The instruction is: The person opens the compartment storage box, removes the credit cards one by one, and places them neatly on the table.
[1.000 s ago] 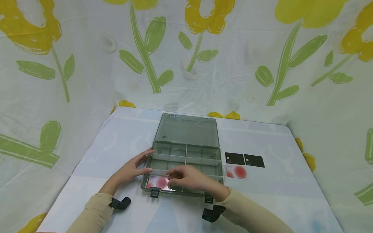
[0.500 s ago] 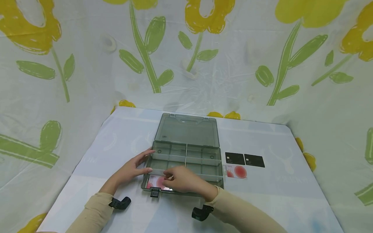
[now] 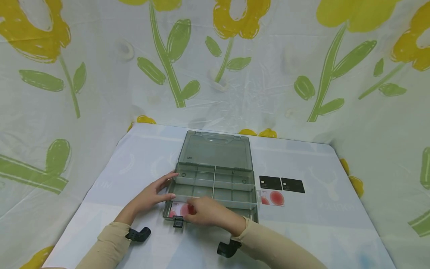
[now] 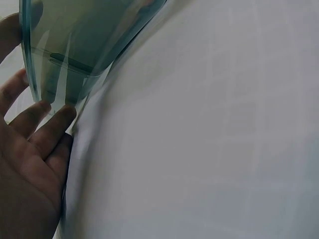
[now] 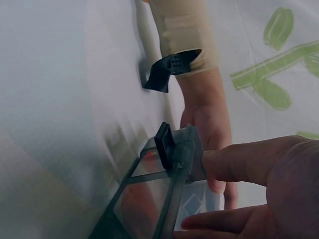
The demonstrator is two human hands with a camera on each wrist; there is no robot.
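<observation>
A grey translucent divided box (image 3: pixel 235 192) lies with its lid (image 3: pixel 215 149) swung back. Inside its front left compartment is a white card with red circles (image 3: pixel 178 210), partly covered by my right hand (image 3: pixel 209 211). That hand reaches down over the compartment; in the right wrist view its thumb (image 5: pixel 239 162) and fingers (image 5: pixel 219 221) stand apart at the box's front part, with no card visible between them. My left hand (image 3: pixel 152 194) rests against the left side of the box with spread fingers, and its fingertips touch the wall in the left wrist view.
Right of the box lie two black cards (image 3: pixel 270 182) side by side and a second red-circled card (image 3: pixel 273 198) below them. A dark latch (image 3: pixel 178 222) hangs at the box's front edge. Flower-printed curtains (image 3: pixel 262 74) surround the table.
My right hand has shifted slightly left and toward the front edge of the box, over the red-circled card. The left hand and the box have stayed in place.
</observation>
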